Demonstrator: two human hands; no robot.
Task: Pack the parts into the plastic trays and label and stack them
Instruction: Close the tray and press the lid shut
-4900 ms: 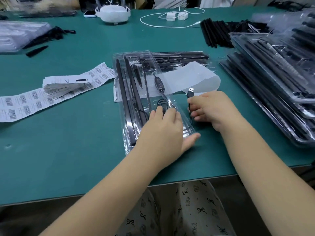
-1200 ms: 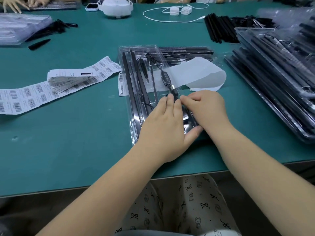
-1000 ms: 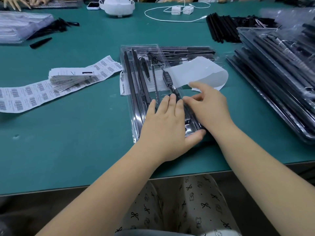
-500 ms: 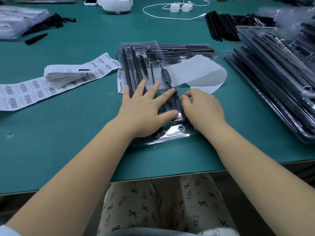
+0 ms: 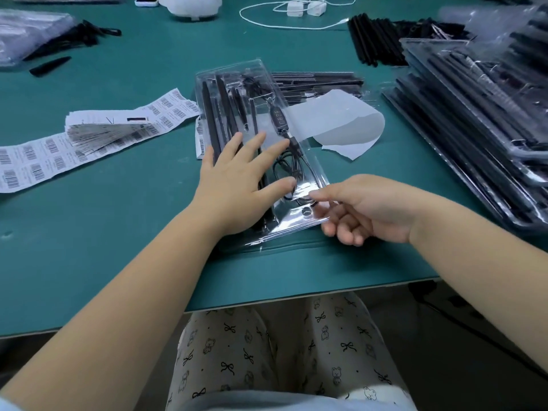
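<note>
A clear plastic tray (image 5: 296, 229) lies lengthwise in the middle of the green table. It holds long black rods (image 5: 211, 120) and a black cable with an inline controller (image 5: 277, 115). My left hand (image 5: 237, 179) lies flat on the tray's near half with its fingers spread. My right hand (image 5: 364, 212) is at the tray's near right corner. Its thumb is on top of the rim and its fingers are curled underneath, pinching the edge. That corner looks slightly raised.
Barcode label sheets (image 5: 89, 137) lie to the left, and a curled white backing strip (image 5: 335, 123) to the right of the tray. A stack of filled trays (image 5: 474, 129) fills the right side. Loose black rods (image 5: 373, 37) and a white cable (image 5: 296, 13) lie at the back.
My left hand slid forward and left over the tray and spread its fingers. My right hand left the cable area, dropped to the tray's near right corner and took hold of the rim.
</note>
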